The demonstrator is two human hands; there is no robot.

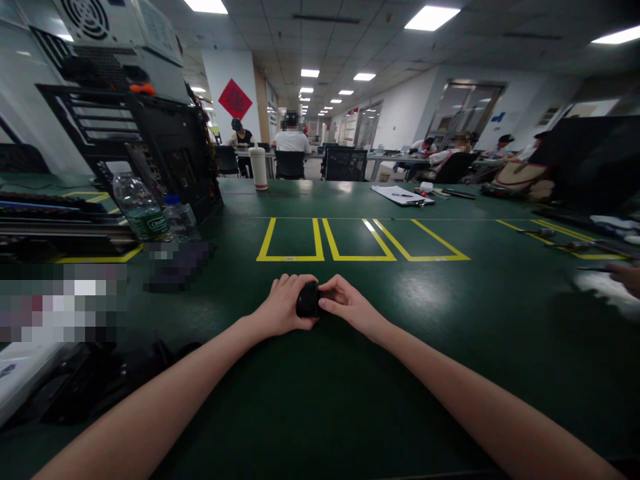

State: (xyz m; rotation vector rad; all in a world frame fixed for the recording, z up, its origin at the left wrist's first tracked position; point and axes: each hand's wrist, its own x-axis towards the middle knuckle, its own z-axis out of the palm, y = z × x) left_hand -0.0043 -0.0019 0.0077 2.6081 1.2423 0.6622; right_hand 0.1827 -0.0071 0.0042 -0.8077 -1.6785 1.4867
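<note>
Near the middle of the green table, my left hand (pixel 287 305) is closed around a small black rounded object (pixel 307 301) with a smooth, slightly shiny surface. Its exact kind does not show. From the other side my right hand (pixel 349 304) meets it, thumb and fingers pinched at its right edge. Whatever detail lies between those fingertips is too small to make out. Both forearms reach in from the lower corners, and the object is at or just above the tabletop.
Yellow tape outlines (pixel 290 258) mark the green table (pixel 350 387) beyond my hands. At left are a clear bottle (pixel 137 203), a blue-capped bottle (pixel 180 219) and a black computer case (pixel 175 163). A white cup (pixel 259 168) and clipboard (pixel 400 195) stand farther back. Another person's hand (pixel 627 277) shows at right.
</note>
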